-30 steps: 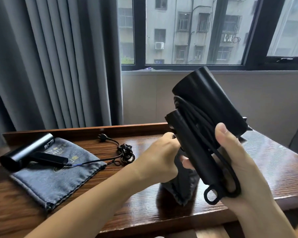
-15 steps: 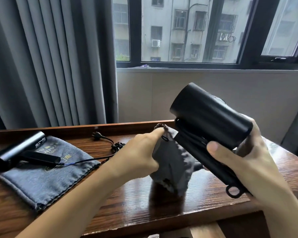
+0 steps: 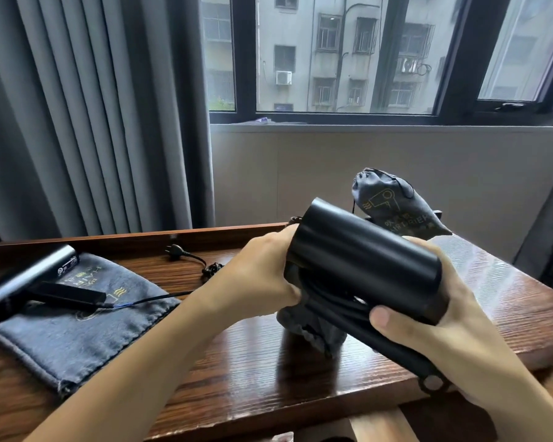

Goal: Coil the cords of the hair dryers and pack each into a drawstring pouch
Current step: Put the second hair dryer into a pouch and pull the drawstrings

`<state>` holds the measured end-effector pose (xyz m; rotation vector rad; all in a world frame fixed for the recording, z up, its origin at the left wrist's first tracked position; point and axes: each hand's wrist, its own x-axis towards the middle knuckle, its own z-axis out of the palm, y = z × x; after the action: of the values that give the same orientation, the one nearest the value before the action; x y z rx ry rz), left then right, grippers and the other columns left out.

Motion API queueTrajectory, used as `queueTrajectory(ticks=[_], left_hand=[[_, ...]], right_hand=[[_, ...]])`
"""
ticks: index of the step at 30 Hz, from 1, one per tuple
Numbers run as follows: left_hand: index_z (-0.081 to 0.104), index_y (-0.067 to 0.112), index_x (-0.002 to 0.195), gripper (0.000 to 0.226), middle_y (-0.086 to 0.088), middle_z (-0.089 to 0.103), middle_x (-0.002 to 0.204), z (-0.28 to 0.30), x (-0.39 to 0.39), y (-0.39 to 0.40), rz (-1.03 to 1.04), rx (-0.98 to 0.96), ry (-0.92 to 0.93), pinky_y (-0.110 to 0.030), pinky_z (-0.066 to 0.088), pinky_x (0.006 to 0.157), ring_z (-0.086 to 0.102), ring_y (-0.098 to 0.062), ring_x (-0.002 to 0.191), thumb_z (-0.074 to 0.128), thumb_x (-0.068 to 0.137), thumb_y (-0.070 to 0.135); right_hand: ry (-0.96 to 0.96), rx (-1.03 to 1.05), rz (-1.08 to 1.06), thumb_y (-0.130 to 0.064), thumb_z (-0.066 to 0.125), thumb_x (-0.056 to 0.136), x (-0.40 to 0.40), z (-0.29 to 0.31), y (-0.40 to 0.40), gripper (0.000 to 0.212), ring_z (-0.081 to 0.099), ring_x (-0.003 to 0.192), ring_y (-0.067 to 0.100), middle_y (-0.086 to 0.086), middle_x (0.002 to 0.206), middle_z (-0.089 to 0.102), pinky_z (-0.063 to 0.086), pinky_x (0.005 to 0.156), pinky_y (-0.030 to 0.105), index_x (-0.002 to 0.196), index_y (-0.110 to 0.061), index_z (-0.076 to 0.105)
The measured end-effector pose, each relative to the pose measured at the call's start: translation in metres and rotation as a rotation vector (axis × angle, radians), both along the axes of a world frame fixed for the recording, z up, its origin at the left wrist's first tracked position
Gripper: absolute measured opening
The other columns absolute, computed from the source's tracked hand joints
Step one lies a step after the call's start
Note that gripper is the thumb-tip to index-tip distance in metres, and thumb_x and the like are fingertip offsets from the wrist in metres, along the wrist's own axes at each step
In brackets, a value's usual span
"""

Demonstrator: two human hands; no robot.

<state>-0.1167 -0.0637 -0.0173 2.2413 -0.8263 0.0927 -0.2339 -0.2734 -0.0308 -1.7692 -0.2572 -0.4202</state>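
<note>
— Over the middle of the wooden table (image 3: 300, 393), what are the hands doing?

— The right hand (image 3: 454, 317) is wrapped around a black hair dryer (image 3: 364, 260), thumb across the folded handle and fingers behind the barrel. The coiled cord (image 3: 329, 301) lies bunched between barrel and handle, pinned by that grip. The dryer is held above the tabletop, barrel tilted up toward the left.

— And the left hand?

— The left hand (image 3: 265, 275) has its fingers curled on the dark grey fabric of a drawstring pouch (image 3: 310, 327), which hangs crumpled beneath the dryer's front end, its lower part near or on the table. The hand also touches the barrel's rim.

— How many dryers are there?

— Two can be seen: the one in hand, and a second dryer (image 3: 29, 279) lying at the left on a flat pouch (image 3: 77, 327), its loose cord (image 3: 160, 296) trailing across the wood to a tangle and a plug (image 3: 174, 251).

— And pouches?

— Three: the one being gripped, the flat one, and a filled pouch (image 3: 393, 202) with a dryer emblem, standing behind the hands at the table's far edge, its neck drawn closed.
</note>
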Motion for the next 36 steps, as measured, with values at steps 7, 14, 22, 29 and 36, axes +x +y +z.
queueTrajectory(ticks=[7, 14, 22, 29, 36], left_hand=[[0.039, 0.034, 0.148, 0.084, 0.001, 0.059, 0.115, -0.006, 0.008, 0.005, -0.056, 0.012, 0.056, -0.011, 0.044, 0.053, 0.062, -0.015, 0.088, 0.073, 0.076, 0.004], [0.041, 0.029, 0.150, 0.089, 0.003, 0.058, 0.129, -0.010, 0.003, 0.003, -0.050, 0.052, 0.045, -0.036, 0.059, 0.088, 0.059, -0.017, 0.116, 0.063, 0.065, 0.014], [0.013, 0.039, 0.161, 0.102, 0.004, 0.053, 0.145, 0.017, -0.001, 0.004, -0.048, 0.470, 0.022, -0.038, 0.053, 0.101, 0.055, -0.018, 0.123, 0.064, 0.079, 0.006], [0.020, 0.048, 0.151, 0.087, -0.001, 0.031, 0.106, 0.008, -0.020, -0.012, 0.161, 0.506, -0.227, -0.034, 0.046, 0.077, 0.054, -0.027, 0.091, 0.061, 0.087, 0.006], [-0.006, 0.036, 0.161, 0.091, 0.002, 0.044, 0.126, -0.038, -0.052, -0.024, 0.236, 0.364, -0.270, -0.036, 0.047, 0.088, 0.059, -0.029, 0.110, 0.058, 0.097, 0.025]], right_hand=[[0.199, -0.196, -0.088, -0.033, 0.088, 0.061, -0.011, 0.002, -0.010, 0.074, 0.076, 0.087, 0.025, -0.004, 0.100, 0.078, 0.062, 0.079, 0.039, 0.122, -0.056, 0.054], [0.276, -0.359, -0.233, -0.038, 0.094, 0.063, -0.017, 0.000, -0.005, 0.086, 0.073, 0.083, 0.008, -0.023, 0.095, 0.073, 0.058, 0.082, 0.035, 0.132, -0.057, 0.045], [0.285, -0.590, -0.234, -0.067, 0.078, 0.056, -0.028, 0.001, 0.008, 0.086, 0.070, 0.087, 0.003, -0.029, 0.098, 0.070, 0.055, 0.083, 0.031, 0.130, -0.064, 0.034], [0.319, -0.456, -0.280, -0.060, 0.082, 0.059, -0.022, -0.003, 0.007, 0.084, 0.071, 0.085, 0.004, -0.022, 0.096, 0.074, 0.056, 0.088, 0.038, 0.130, -0.057, 0.039], [0.313, -0.344, -0.392, -0.053, 0.088, 0.062, -0.017, -0.017, 0.005, 0.078, 0.068, 0.083, 0.000, -0.028, 0.093, 0.071, 0.055, 0.085, 0.032, 0.127, -0.053, 0.045]])
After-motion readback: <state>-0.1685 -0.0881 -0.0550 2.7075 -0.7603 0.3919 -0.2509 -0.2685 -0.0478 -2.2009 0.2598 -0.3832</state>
